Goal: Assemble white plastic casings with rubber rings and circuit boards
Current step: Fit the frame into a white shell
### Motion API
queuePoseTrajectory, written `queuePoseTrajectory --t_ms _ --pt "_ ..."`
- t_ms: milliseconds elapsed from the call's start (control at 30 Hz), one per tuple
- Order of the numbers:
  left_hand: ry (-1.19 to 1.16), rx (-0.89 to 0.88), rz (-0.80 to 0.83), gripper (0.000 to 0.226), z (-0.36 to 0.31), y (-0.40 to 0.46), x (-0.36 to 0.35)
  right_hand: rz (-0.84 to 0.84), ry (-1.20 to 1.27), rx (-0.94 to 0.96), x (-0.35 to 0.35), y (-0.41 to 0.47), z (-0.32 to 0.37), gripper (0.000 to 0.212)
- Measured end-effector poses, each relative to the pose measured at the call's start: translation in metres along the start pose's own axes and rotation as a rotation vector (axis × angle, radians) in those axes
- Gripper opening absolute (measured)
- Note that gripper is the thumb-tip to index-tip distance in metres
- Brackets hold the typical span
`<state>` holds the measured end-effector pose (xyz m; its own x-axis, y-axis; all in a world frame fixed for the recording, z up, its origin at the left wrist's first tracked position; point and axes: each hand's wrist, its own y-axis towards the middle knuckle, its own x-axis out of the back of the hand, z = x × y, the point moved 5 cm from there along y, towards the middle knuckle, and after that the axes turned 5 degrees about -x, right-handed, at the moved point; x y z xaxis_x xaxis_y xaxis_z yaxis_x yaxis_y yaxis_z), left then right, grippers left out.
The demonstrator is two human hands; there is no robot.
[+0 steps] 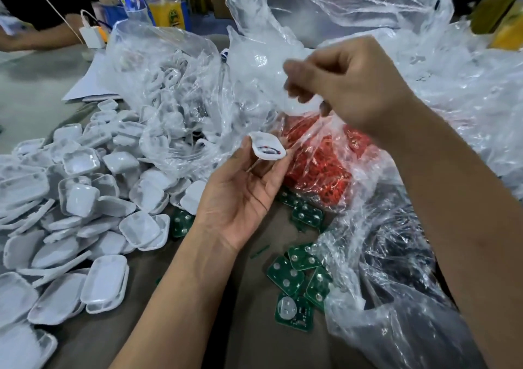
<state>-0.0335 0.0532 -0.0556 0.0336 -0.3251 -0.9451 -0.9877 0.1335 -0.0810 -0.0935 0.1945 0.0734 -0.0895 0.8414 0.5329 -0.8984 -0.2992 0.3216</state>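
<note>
One casing [268, 149] is in play: the left hand [243, 196] pinches it at the fingertips, open side up, w/ what looks like a red ring already seated inside, held just above the bench [263, 306] in front of the red bag. Right hand [351, 82] is up over that bag's mouth, fingers curled and pinching crinkled clear plastic, maybe a small white part too; can't tell. Looks like the ring step is done or nearly so, board next. Next move prob. calls for letting go of the plastic and picking one green circuit board [285, 275] off the loose scatter by the left wrist, then pressing it square into the shell. Containers: clear bag of red rubber rings [319, 167] centre; clear bag of white casings [169, 96] behind-left, w/ a big loose pile of casings [79, 213] spilled left; another bag [396, 261] at right, dark contents, unclear.
</note>
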Motion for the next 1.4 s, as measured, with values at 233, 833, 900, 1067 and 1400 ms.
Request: queuePoseTrajectory --t_ms 233,833,900,1067,1400 --pt "0.071 0.015 -0.046 0.065 0.002 0.001 -0.002 -0.189 -0.609 -0.215 0.019 0.131 -0.034 0.024" --pt "0.16 0.033 -0.069 0.068 0.001 0.002 0.002 -0.032 -0.918 -0.114 0.002 0.143 -0.047 0.027" --pt "0.15 0.04 -0.062 0.071 0.001 0.002 0.002 0.124 -0.844 -0.151 0.007 0.138 -0.038 0.027" --pt "0.156 0.05 -0.056 0.069 0.001 0.001 0.001 0.583 -0.94 -0.296 -0.021 0.114 -0.043 0.02" --pt "0.147 0.04 -0.067 0.05 0.003 0.0 0.001 -0.023 -0.53 -0.226 0.021 0.08 -0.036 0.01"
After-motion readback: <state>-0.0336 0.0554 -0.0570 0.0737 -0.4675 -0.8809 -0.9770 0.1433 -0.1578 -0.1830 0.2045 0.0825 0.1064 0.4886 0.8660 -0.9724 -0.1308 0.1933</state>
